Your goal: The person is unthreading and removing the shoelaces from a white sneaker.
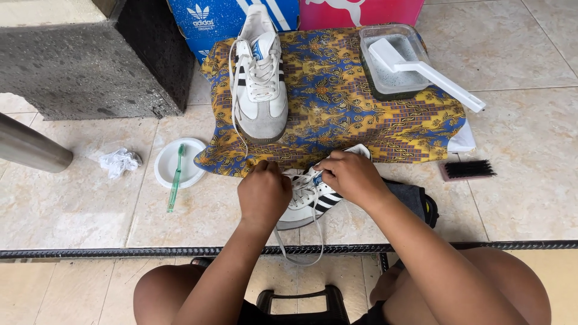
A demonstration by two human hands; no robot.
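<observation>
A white sneaker with black stripes (313,201) lies in front of me at the near edge of a yellow and blue patterned cloth (349,102). My left hand (264,194) is closed over its toe end, where the laces run. My right hand (352,176) grips the tongue and upper laces. A loose white lace (299,253) hangs down in a loop toward my knees. A second matching sneaker (260,78) with a grey toe rests on the cloth at the back, its lace trailing down.
A clear tub of soapy water (376,72) with a white scoop (433,72) sits on the cloth at right. A black-bristled brush (468,170) lies on the tiles. A white plate (165,164), green toothbrush (176,177), crumpled tissue (119,161) and shoe boxes (211,18) stand around.
</observation>
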